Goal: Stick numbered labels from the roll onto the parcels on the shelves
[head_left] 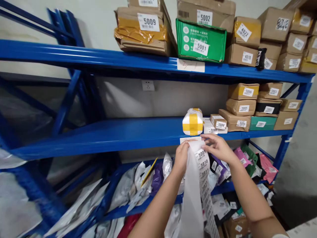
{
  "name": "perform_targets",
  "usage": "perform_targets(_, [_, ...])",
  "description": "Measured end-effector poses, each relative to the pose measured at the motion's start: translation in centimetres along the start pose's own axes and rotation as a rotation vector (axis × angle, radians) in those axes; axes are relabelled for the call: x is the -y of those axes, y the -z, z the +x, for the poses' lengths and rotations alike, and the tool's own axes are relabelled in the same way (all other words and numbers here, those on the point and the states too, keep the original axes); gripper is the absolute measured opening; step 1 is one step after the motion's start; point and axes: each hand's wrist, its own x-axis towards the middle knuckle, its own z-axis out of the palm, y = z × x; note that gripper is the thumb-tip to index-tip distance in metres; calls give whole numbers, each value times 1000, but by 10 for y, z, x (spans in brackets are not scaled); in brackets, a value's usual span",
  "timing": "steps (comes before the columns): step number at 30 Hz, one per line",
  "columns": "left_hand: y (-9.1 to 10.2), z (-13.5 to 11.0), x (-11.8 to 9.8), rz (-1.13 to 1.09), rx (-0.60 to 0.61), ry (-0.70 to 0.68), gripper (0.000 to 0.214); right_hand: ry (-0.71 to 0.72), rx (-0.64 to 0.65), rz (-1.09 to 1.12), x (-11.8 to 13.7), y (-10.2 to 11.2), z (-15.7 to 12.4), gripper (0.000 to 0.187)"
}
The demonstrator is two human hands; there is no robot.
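Note:
A long strip of white barcode labels (pixel 204 178) hangs down in front of the shelves, with its printed numbers running from 5009 downward. My left hand (pixel 182 153) is closed on the strip's top end, along with its bare white backing (pixel 193 195). At the strip's upper right edge, beside the 5009 label (pixel 201 154), my right hand (pixel 216 147) has its thumb and fingertips bent against the paper. Just behind my hands, a white parcel with yellow tape (pixel 192 123) sits on the middle shelf; I see no number label on its visible side.
The blue middle shelf (pixel 119 130) carries numbered boxes at the right, including a small box marked 5008 (pixel 219 122). Above it, a green box (pixel 200 41) and several cartons stand on the top shelf. Bagged parcels (pixel 126 185) fill the lower shelf. A blue upright frame (pixel 66 102) is at left.

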Motion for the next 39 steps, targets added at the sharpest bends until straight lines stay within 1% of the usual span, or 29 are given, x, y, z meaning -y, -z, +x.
perform_targets(2, [8,4,5,13,-1,16,24,-77,6,209,-8,-11,-12,41])
perform_targets(4, [19,8,9,84,-12,12,31,-154,1,346,-15,-19,-13,44])
perform_targets(6, [33,9,10,241,1,-63,39,-205,-21,429,-19,-26,-10,42])
perform_targets(7, [40,9,8,326,35,-132,46,-220,-53,454,-21,-29,-8,39])
perform_targets(8, [47,9,6,391,99,-205,55,-230,-88,475,-22,-32,-7,36])
perform_targets(9, [52,8,4,428,184,-260,64,-234,-119,496,-23,-35,-6,35])
perform_targets(10, [56,7,1,435,274,-288,70,-233,-144,515,-23,-38,-5,36])
perform_targets(11, [58,5,-1,429,348,-285,70,-225,-163,526,-24,-42,-5,37])
perform_targets(12, [59,4,-2,426,394,-261,63,-204,-181,526,-24,-45,-5,36])
perform_targets(13, [58,3,-3,433,396,-232,53,-169,-202,508,-25,-48,-4,35])
perform_targets(15, [54,1,-1,475,310,-198,32,-77,-252,435,-27,-54,-1,30])
perform_targets(16, [51,2,0,500,255,-200,28,-40,-268,397,-28,-56,2,28])
perform_targets(18, [45,4,3,549,145,-234,29,-23,-275,350,-31,-61,10,28])
perform_targets(20, [39,10,5,599,27,-280,32,-56,-273,338,-33,-67,21,28])
perform_targets(23, [33,23,6,565,-128,-282,39,-44,-316,261,-34,-73,39,24])
perform_targets(25, [30,31,8,474,-150,-218,38,16,-358,145,-32,-73,50,20])
perform_targets(26, [30,34,10,433,-132,-172,36,47,-391,73,-31,-71,55,18])
perform_targets(28, [34,32,15,412,-50,-69,36,90,-479,-75,-29,-64,64,18])
perform_targets(30, [42,20,22,451,46,14,38,90,-536,-212,-30,-54,71,17])
perform_targets(31, [49,10,27,476,89,32,39,81,-533,-278,-30,-49,73,16])
perform_targets(33, [66,-17,35,515,176,12,41,58,-483,-408,-33,-42,77,13])
perform_targets(34, [75,-33,39,526,224,-16,43,46,-470,-468,-34,-39,77,16])
perform_targets(35, [83,-49,43,529,270,-47,44,33,-483,-522,-35,-37,78,23])
perform_targets(37, [99,-83,51,518,323,-88,48,-1,-576,-588,-36,-36,74,38])
perform_targets(38, [106,-99,56,509,322,-95,49,-14,-632,-586,-36,-37,69,43])
perform_targets(39, [112,-114,61,502,293,-94,50,-20,-670,-548,-35,-40,60,44])
